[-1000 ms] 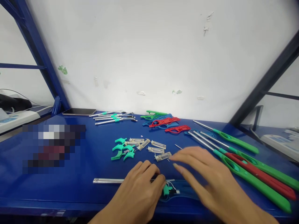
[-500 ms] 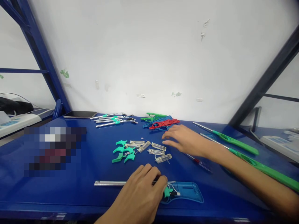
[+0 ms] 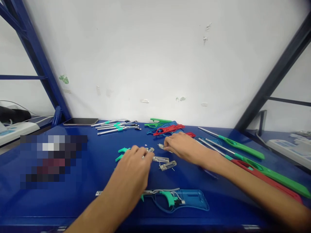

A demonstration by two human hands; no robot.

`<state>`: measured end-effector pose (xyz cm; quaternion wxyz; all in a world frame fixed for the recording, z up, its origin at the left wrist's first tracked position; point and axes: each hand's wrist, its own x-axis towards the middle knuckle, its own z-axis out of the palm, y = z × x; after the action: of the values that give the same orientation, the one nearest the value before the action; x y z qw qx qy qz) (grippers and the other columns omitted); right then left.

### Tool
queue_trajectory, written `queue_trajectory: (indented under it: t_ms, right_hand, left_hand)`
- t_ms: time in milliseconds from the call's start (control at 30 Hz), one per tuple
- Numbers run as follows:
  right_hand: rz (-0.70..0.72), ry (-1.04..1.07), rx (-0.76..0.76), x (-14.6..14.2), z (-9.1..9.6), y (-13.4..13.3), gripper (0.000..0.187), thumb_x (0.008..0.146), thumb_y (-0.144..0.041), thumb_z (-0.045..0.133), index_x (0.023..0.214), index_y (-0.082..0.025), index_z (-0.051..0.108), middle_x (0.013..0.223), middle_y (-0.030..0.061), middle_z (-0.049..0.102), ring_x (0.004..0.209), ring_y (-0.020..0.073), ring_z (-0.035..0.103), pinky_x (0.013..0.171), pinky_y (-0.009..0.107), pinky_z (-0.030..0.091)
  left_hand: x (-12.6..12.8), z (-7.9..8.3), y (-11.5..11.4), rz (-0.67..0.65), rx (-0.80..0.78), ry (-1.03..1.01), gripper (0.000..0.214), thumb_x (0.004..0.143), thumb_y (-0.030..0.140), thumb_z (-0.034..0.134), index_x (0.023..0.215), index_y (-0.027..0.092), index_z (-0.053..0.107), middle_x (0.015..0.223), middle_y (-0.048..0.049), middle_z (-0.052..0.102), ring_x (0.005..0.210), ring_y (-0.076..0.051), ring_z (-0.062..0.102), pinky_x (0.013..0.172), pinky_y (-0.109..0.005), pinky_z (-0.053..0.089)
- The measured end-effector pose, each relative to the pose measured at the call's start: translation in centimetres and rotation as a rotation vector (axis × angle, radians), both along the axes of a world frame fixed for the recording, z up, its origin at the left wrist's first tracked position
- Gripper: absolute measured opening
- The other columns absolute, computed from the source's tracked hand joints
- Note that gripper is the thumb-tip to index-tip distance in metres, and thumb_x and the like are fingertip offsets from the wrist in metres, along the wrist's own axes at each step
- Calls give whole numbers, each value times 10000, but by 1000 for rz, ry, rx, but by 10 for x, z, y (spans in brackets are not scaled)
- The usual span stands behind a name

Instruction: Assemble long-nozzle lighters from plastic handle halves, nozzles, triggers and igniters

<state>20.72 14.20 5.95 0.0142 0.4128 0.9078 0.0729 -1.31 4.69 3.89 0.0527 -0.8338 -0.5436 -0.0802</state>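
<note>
My right hand (image 3: 181, 145) pinches one end of a clear plastic lighter fuel tank (image 3: 160, 146). My left hand (image 3: 134, 165) curls over the left part of the loose tanks, and a clear tank (image 3: 151, 149) pokes out past its fingertips; what the fingers hold is hidden. Two more clear tanks (image 3: 168, 165) lie between the hands. Green triggers (image 3: 123, 150) show partly behind my left hand. Nearer to me lies a blue lighter half-shell (image 3: 194, 199) with a metal rod, a green trigger (image 3: 167, 197) and wires set in it.
Metal rods with wires (image 3: 110, 130) lie at the back left beside a phone (image 3: 81, 121). Red, blue and green shells (image 3: 167, 129) are piled by the wall. At right lie long green lighters (image 3: 243, 147) and a red one (image 3: 267, 181).
My left hand has left the blue half-shell and moved forward to the clear tanks. My right hand has closed on a tank. A red lighter now shows among the green ones at right.
</note>
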Motion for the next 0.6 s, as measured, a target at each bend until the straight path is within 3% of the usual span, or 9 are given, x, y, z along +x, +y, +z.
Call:
queue_trajectory:
  t_ms: [67,100,133,300,600]
  right_hand:
    - [-20,49,20,6,6,-3,357,1054,-394,709,1339,-183,672,1313,95,718,1090,241,741,924,457,641]
    - [-29,73,30,8,8,-5,355,1057,-396,706,1338,-182,672,1303,94,721,1081,239,743,914,452,643]
    - [-35,96,38,10,10,-6,355,1058,-398,704,1337,-182,671,1295,93,723,1071,237,744,905,447,645]
    - [-41,168,56,12,15,-15,340,1061,-390,700,1334,-189,673,1295,88,723,1053,224,745,897,433,648]
    - [-12,215,100,11,0,-12,337,1058,-391,705,1325,-187,679,1301,88,723,1072,231,743,919,448,642]
  left_hand:
    - [-3,16,23,85,-31,44,194,1067,180,629,1238,152,717,1184,-115,729,1142,-311,698,992,-552,598]
    - [-3,22,36,115,-55,58,292,1054,337,713,1295,175,684,1300,-96,700,1157,-270,705,992,-505,610]
    - [-3,27,47,136,-80,64,362,1051,390,719,1345,186,662,1361,-107,678,1157,-269,707,975,-491,620]
    - [0,30,90,205,-203,49,390,1050,398,719,1374,193,648,1377,-110,670,1160,-272,707,966,-485,624]
    - [-8,14,111,139,-229,-76,388,1049,397,721,1374,199,649,1385,-110,667,1170,-273,704,972,-483,621]
